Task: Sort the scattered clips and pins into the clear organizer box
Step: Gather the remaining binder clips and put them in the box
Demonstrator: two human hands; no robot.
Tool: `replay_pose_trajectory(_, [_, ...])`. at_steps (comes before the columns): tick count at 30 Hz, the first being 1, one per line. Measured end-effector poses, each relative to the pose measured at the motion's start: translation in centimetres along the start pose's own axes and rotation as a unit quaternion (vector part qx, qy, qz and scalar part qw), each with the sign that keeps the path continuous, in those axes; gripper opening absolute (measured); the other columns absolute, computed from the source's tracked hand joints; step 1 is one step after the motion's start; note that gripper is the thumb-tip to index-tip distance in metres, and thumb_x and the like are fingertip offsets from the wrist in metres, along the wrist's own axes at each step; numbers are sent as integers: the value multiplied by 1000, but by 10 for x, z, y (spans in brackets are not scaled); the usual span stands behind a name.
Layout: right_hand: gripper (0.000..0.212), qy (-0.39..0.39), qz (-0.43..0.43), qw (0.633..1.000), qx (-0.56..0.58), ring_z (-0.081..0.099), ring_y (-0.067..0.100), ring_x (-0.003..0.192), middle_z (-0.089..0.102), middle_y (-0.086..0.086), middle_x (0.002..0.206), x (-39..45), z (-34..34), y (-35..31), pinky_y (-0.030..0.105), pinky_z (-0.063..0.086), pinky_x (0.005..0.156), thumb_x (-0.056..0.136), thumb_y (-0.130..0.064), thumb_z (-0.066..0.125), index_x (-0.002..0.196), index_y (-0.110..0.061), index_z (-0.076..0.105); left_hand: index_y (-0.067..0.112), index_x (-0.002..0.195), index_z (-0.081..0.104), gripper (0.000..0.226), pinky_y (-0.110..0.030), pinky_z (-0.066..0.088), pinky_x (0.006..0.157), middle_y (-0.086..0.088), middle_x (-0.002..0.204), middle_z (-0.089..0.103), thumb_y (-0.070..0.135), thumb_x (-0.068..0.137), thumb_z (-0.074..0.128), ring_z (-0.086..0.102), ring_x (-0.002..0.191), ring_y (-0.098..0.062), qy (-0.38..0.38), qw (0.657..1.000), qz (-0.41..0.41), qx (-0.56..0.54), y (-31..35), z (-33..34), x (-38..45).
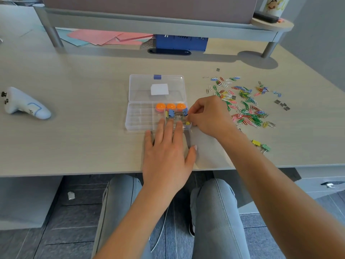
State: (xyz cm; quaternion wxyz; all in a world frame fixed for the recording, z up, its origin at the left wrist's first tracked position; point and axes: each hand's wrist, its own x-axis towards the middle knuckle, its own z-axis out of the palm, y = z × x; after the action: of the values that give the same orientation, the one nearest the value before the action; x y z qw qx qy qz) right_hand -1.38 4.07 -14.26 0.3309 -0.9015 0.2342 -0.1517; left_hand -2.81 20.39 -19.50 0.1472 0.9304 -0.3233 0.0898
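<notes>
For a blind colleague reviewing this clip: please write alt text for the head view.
A person's right hand pinches a small clip at the right edge of an open clear organizer box on a desk, while the left hand rests flat against its front. Colourful paper clips lie scattered to the right.

Pink papers [104, 36], blue crate [182, 43]

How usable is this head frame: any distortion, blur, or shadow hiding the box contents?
Head view: wide-angle bending curves the desk edge; light is soft and even, with a faint shadow by the right hand; the organizer box is sharp, while the left hand covers its near edge.
</notes>
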Motion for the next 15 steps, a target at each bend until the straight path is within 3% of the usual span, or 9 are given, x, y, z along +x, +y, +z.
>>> replay_pose_trajectory(6, [10,25,-33,997,-60,66,22,75,62,-6,67,0,6,-3,32,54,64,76,-3,71,78,-12,73,13,153,34,72,-55,25,118,-9,160,33,59,97,30,20,152,-28,2,1000,0,-1,0,1,0])
replay_pose_trajectory(11, [15,35,-65,992,-105,61,22,72,66,-1,76,-2,14,1,23,36,54,77,-6,66,74,-21,64,13,153,33,73,-56,24,118,-9,161,32,59,97,28,18,153,-28,2,1000,0,0,-1,1,0])
replay_pose_trajectory(15, [8,31,-73,994,-82,63,21,71,64,-3,72,-4,10,3,30,50,60,77,-9,69,76,-17,68,14,154,32,73,-55,23,119,-8,162,30,59,97,27,17,153,-27,5,1000,1,-5,-1,0,0])
